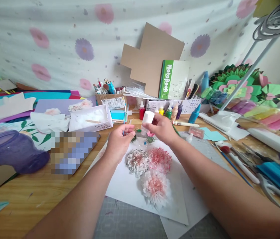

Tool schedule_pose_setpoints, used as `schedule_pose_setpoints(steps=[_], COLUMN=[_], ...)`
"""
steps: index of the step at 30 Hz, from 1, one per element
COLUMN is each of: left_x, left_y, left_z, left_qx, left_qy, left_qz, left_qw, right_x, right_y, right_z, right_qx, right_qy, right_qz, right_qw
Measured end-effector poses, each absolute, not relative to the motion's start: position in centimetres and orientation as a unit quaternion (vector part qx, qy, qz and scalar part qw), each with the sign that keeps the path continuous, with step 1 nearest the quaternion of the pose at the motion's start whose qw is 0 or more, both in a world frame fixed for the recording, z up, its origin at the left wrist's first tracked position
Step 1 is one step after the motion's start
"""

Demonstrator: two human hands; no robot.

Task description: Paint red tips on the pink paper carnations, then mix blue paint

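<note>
My right hand [164, 127] grips a small white bottle [148, 117], tilted over the white paper [120, 187]. My left hand [119, 142] is beside it, thumb and fingers drawn together around something thin and blue, mostly hidden. Below the bottle lie dabs of paint, including a green dab [139, 130], on what looks like a clear surface. Nearer to me on the paper are three ruffled paper flowers: a grey-edged flower [137, 162], a pink-red flower [160, 159] and a white flower with a pink centre [156, 186].
Paint bottles, among them a red bottle [142, 111], stand behind my hands. An open white box [90, 119] and a purple vase [10, 149] are at the left. Brushes and scissors [266, 186] lie at the right. A grey cutting mat [125, 219] is under the paper.
</note>
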State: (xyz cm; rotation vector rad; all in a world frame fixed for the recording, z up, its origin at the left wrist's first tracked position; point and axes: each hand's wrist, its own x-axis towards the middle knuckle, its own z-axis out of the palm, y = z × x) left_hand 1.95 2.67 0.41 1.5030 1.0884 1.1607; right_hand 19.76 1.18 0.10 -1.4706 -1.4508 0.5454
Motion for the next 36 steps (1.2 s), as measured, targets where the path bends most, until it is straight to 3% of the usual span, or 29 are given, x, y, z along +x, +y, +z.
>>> schedule_pose_setpoints(steps=[7, 18, 36], left_x=[2.1, 4.2, 5.0], left_y=[3.2, 4.3, 4.5], left_z=[-0.8, -2.1, -1.6], left_qx=[0.636, 0.653, 0.631], left_qy=[0.419, 0.393, 0.4], left_qz=[0.449, 0.449, 0.442], left_qw=[0.467, 0.467, 0.496], right_x=[19.7, 19.9, 19.7], right_y=[1.1, 1.3, 2.0], right_z=[0.2, 0.4, -0.1], right_qx=[-0.599, -0.617, -0.62], right_qy=[-0.601, -0.602, -0.585], right_qz=[0.284, 0.274, 0.266], right_qw=[0.447, 0.427, 0.451])
